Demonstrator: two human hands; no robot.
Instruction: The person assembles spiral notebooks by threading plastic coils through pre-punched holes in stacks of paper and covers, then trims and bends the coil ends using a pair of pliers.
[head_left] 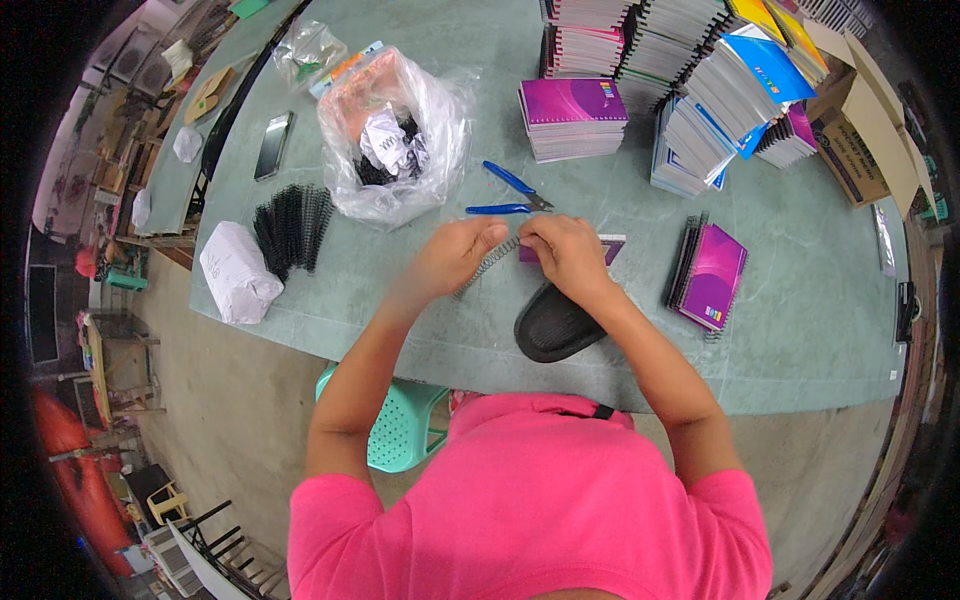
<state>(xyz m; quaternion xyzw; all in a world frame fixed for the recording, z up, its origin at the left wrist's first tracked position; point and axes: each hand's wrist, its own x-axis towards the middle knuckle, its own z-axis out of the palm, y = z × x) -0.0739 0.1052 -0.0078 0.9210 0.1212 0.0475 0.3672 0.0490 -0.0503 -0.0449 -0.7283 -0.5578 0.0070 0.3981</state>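
Note:
A thin dark spiral binding coil (497, 256) runs slantwise between my hands, near the table's front edge. My right hand (565, 252) is closed, its fingertips pinching the coil's upper end over a small purple notebook (613, 246), which the hand partly covers. Beside the coil, my left hand (462, 252) is also closed, fingers curled in; whatever it grips is hidden. A black sole-shaped pad (558, 325) lies under my right wrist. Just beyond my hands rest blue-handled cutting pliers (512, 180), jaws pointing right.
Left stand a plastic bag (345, 185) of crumpled paper and coils, black coils (293, 225), a white paper bundle (238, 272) and a phone (273, 145). Purple notebooks (716, 275) lie right. Behind are notebook stacks (575, 135) and a cardboard box (855, 150). A green stool (405, 430) stands below.

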